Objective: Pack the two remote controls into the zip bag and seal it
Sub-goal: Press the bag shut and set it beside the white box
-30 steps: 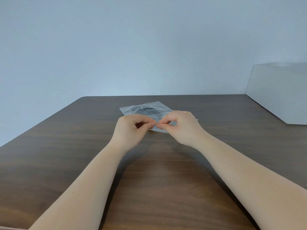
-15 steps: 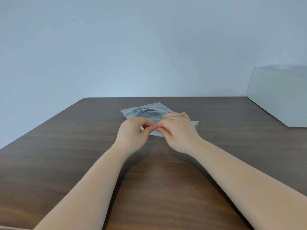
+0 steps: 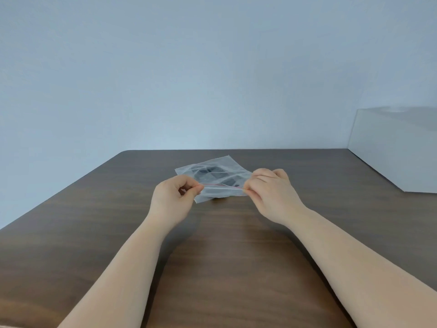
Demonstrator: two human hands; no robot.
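Hands pinching bag (image 3: 214,171) seal ends at centre frame: left hand (image 3: 173,197), right hand (image 3: 272,192). Remotes (image 3: 209,174) inside. Advise pressing along whole red strip (image 3: 223,185).

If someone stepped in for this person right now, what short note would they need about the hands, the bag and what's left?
Left hand: pinching the left end of the zip bag's red seal line.
Right hand: pinching the right end of that line.
Zip bag: on the brown table, mouth edge facing the person and lifted slightly.
Remote controls: dark shapes already inside the bag; the count is hard to confirm through the plastic.
Done: packing.
Left: confirm the seal is closed along its full length; that cannot be told from here. Then let go.
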